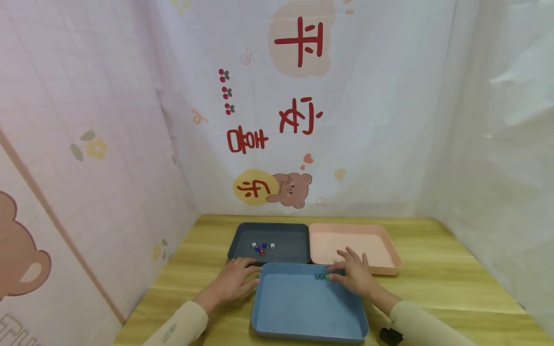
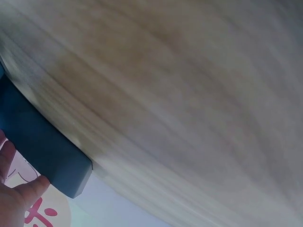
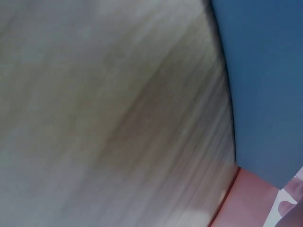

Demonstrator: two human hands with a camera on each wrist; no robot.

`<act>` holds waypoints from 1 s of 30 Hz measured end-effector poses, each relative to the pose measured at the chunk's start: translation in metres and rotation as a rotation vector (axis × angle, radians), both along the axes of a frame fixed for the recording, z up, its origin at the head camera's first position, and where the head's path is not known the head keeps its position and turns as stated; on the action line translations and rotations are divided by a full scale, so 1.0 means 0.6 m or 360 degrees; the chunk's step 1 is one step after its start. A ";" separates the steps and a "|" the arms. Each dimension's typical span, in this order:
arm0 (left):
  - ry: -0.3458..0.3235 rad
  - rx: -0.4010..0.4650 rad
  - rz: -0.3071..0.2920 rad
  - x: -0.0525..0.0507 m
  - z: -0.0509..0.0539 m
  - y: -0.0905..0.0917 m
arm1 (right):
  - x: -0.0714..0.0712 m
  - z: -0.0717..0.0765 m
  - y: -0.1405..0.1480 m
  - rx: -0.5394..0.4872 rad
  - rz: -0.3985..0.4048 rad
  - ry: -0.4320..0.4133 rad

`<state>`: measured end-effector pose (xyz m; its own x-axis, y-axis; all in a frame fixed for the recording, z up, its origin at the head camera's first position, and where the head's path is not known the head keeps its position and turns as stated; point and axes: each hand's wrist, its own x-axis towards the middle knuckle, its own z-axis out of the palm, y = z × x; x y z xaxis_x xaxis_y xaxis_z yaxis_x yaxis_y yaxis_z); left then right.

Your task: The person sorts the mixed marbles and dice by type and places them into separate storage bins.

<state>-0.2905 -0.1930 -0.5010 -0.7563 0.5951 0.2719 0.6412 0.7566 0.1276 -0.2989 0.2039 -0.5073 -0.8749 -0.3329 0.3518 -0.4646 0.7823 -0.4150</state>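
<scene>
A blue tray [image 1: 309, 307] lies on the table in front of me. Along its far side, a short row of small green dice [image 1: 322, 277] sits toward the right. My right hand [image 1: 357, 276] reaches over the tray's far right corner, thumb and index finger pinching the green die at the row's right end; the other fingers are raised. My left hand [image 1: 233, 279] rests at the blue tray's left edge with fingers extended, their tips near the front corner of a dark grey tray [image 1: 285, 235]. In the left wrist view, its fingers [image 2: 33, 189] touch a dark tray wall.
Several white, blue and red dice [image 1: 261, 252] lie in the dark grey tray. A pink tray [image 1: 363, 238] stands beside it, behind the blue one. Printed cloth [image 1: 368, 120] hangs around the wooden table [image 1: 441, 269]. A small black object [image 1: 391, 336] is by my right sleeve.
</scene>
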 end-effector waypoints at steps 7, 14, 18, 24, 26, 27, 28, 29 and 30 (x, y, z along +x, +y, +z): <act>-0.0051 0.0010 -0.0018 0.007 -0.008 0.007 | 0.005 -0.019 0.004 0.0085 -0.0044 -0.0007; -0.0018 0.0021 -0.0010 0.006 -0.001 0.002 | -0.003 -0.021 -0.005 0.0152 0.0014 0.0035; -0.0017 0.0015 -0.0016 0.004 0.002 0.000 | -0.007 -0.017 -0.014 0.0174 -0.0002 0.0060; -0.0008 0.0025 -0.0032 0.006 0.007 -0.002 | -0.010 -0.014 -0.025 0.0215 -0.0009 0.0071; 0.0010 0.0036 -0.0041 0.008 0.008 -0.002 | -0.009 -0.013 -0.026 0.0212 -0.0012 0.0084; 0.0016 0.0039 -0.0045 0.008 0.009 -0.002 | -0.008 -0.013 -0.026 0.0206 -0.0012 0.0085; 0.0019 0.0037 -0.0044 0.008 0.009 -0.002 | -0.008 -0.012 -0.026 0.0202 -0.0012 0.0088; 0.0019 0.0038 -0.0044 0.008 0.008 -0.001 | -0.007 -0.012 -0.026 0.0199 -0.0012 0.0084; 0.0018 0.0033 -0.0040 0.008 0.008 -0.001 | -0.006 -0.011 -0.026 0.0189 -0.0010 0.0080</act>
